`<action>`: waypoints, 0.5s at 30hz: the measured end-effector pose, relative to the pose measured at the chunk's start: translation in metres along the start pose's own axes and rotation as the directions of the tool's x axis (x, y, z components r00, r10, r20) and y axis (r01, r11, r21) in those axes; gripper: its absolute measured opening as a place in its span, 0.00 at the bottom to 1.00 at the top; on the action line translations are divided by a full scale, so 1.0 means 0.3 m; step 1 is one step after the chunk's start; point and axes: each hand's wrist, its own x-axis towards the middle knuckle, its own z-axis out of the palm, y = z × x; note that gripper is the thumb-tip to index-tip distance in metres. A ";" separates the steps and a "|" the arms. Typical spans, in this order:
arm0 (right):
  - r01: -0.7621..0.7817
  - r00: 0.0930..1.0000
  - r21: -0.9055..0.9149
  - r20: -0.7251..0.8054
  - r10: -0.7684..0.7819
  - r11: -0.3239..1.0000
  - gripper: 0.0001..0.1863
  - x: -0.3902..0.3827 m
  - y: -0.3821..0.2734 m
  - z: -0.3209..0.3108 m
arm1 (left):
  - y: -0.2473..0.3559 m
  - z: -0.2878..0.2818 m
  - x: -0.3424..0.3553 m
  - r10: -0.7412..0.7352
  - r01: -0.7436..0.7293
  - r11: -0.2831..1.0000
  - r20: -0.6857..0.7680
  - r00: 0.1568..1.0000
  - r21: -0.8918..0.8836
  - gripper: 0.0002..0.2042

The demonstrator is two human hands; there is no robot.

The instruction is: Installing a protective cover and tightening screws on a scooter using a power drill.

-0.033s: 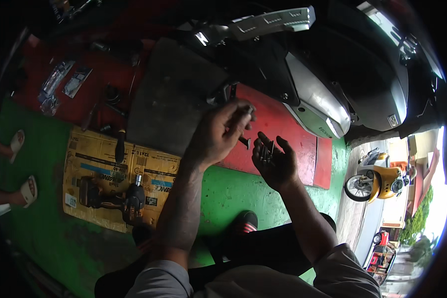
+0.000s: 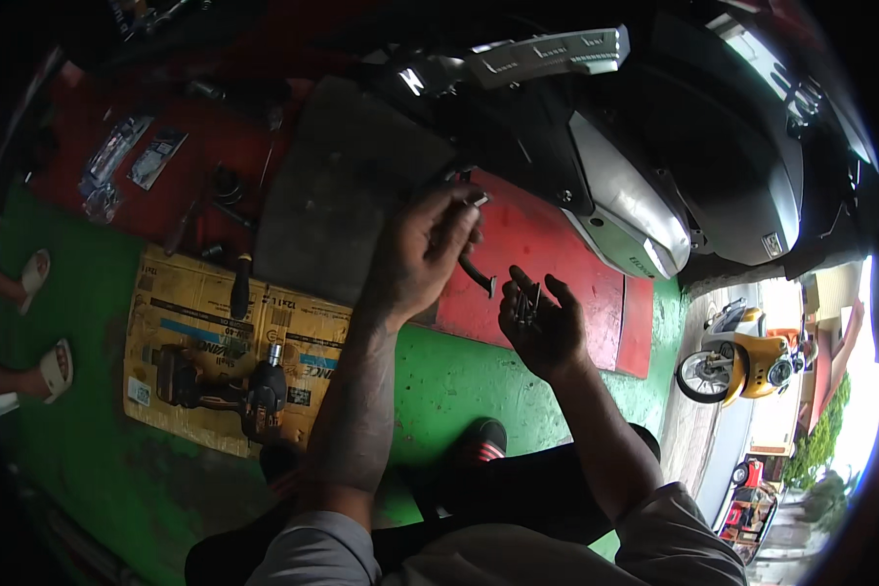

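Observation:
My left hand is raised in front of the motorcycle, thumb and fingers closed in a pinch. Between the fingertips is a small silvery metal piece, too small to name surely. To its right, my right hand is cupped palm up, fingers curled around several thin metal bolts. The two hands are apart. A dark curved lever shows between them, below the motorcycle. The motorcycle, black with a silver side panel, fills the upper right.
An impact wrench and a screwdriver lie on flattened yellow cardboard. Plastic packets and sockets lie on the red platform. Another person's sandalled feet are at left. A yellow scooter stands outside.
My left hand has moved slightly left and up, away from my right hand, and more of the curved lever shows. My right hand stays almost in place with the bolts.

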 end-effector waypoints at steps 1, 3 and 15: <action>-0.018 1.000 0.029 0.002 0.018 0.999 0.24 0.000 0.005 -0.004 | 0.001 -0.042 0.027 0.004 -0.017 0.995 -0.137 0.991 -0.095 0.09; -0.044 0.999 -0.040 0.002 0.044 0.998 0.24 0.001 0.017 -0.014 | 0.003 -0.097 0.076 0.019 -0.087 0.980 -0.350 0.937 -0.181 0.11; -0.025 0.997 -0.133 -0.071 0.015 0.991 0.21 0.011 0.022 -0.025 | 0.061 -0.141 0.345 0.158 -0.334 0.855 -0.413 0.897 -0.396 0.09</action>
